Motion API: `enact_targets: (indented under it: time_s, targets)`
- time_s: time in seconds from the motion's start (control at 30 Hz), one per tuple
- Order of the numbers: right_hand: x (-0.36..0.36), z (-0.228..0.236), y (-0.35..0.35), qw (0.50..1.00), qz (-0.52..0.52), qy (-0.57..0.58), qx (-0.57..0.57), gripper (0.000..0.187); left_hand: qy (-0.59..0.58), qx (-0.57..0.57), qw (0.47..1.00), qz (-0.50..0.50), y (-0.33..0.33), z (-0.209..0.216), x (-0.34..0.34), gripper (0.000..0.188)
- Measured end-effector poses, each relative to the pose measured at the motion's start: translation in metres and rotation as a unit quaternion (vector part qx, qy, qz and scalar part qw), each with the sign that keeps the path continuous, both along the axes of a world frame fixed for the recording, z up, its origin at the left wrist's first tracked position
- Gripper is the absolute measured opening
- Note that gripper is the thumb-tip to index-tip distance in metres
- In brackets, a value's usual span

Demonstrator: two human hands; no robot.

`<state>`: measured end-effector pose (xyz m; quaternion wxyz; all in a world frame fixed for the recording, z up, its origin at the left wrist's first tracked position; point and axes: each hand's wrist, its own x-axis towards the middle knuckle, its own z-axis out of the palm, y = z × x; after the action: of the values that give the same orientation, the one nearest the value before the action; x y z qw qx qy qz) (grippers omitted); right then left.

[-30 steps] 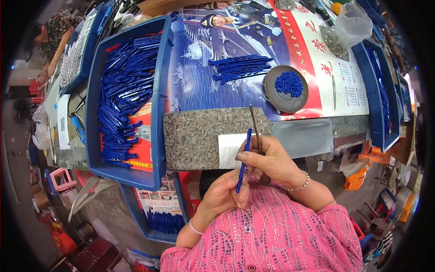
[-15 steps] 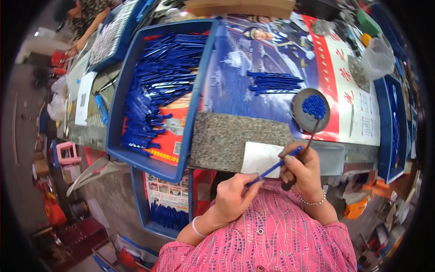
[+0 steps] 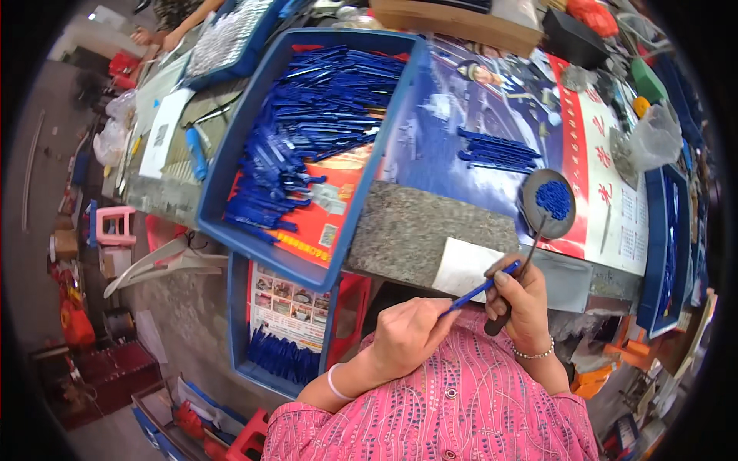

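Observation:
A slim blue pen-like stick (image 3: 478,290) slants between my two hands, just in front of my pink shirt. My left hand (image 3: 411,335) is closed on its lower end. The fingers of my right hand (image 3: 518,298) grip its upper part, and a thin tool (image 3: 535,244) with a dark lower end is held in the same hand. The tool's slender tip points up to the round grey dish (image 3: 530,206). Small blue pieces (image 3: 553,198) lie heaped in that dish. Beyond my fingers, a white sheet (image 3: 465,265) rests on a speckled grey slab (image 3: 415,223).
A large blue tray (image 3: 338,257) full of similar blue sticks stands to the left. Several more sticks (image 3: 500,150) lie in a row on the poster-covered table. Below is another blue tray (image 3: 240,323); a third (image 3: 652,230) sits at the right. Another person's arm (image 3: 187,27) shows far left.
The view has shifted, so the table contents appear farther right. Both hands still hold the blue stick, and the tool stays in my right hand.

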<state>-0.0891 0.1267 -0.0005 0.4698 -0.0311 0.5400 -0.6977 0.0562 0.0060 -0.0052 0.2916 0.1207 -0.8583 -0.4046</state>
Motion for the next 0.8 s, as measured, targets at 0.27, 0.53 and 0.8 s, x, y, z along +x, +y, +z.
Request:
enact_targets:
  time_s: [0.27, 0.53, 0.8]
  targets:
    - [0.035, 0.019, -0.013, 0.938, 0.280, 0.193, 0.070, 0.022, -0.130, 0.059, 0.989, 0.045, -0.009, -0.022, 0.090, 0.016]
    - [0.046, 0.033, -0.022, 0.917, 0.206, 0.297, -0.169, 0.012, -0.330, -0.071, 0.811, 0.478, -0.065, -0.099, 0.325, 0.011]
    - [0.043, 0.104, -0.060, 0.588, 0.285, 0.311, -0.690, 0.012, -0.478, -0.151, 0.730, 0.464, -0.080, -0.154, 0.419, 0.010]
